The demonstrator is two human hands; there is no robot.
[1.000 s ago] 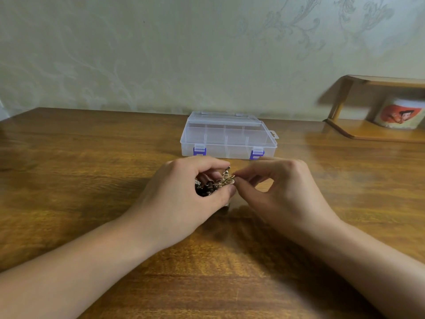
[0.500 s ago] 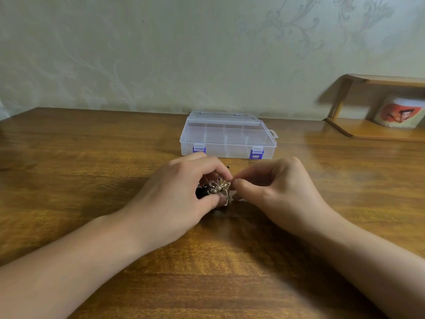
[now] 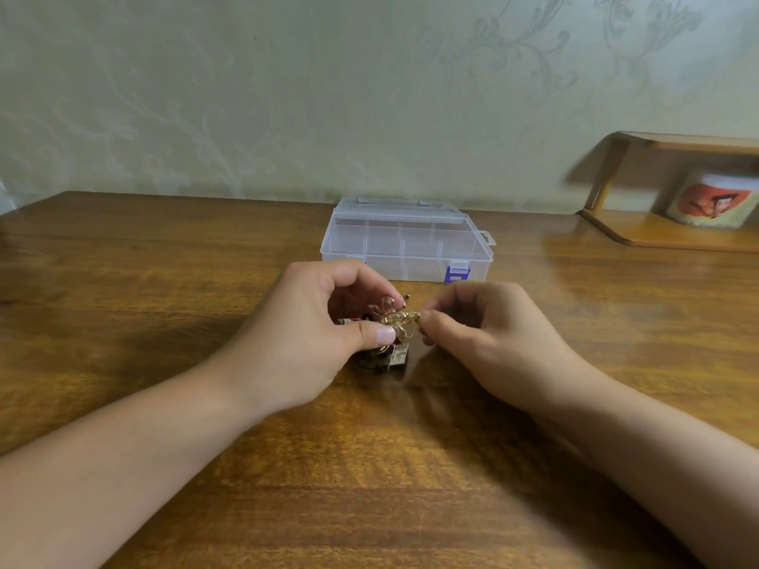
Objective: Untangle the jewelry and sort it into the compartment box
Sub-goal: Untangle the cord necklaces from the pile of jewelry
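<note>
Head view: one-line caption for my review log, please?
Both hands, left hand and right hand, pinch a gold jewelry tangle before the closed compartment box.

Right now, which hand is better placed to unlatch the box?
Probably the right hand: it sits just in front of the purple latch on the closed compartment box and only pinches the jewelry tangle. The left hand holds most of it.

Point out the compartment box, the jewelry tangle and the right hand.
compartment box (image 3: 404, 230): head view, on its clear closed lid.
jewelry tangle (image 3: 395, 319): head view, on the gold flower piece.
right hand (image 3: 488, 322): head view, on its back.
</note>
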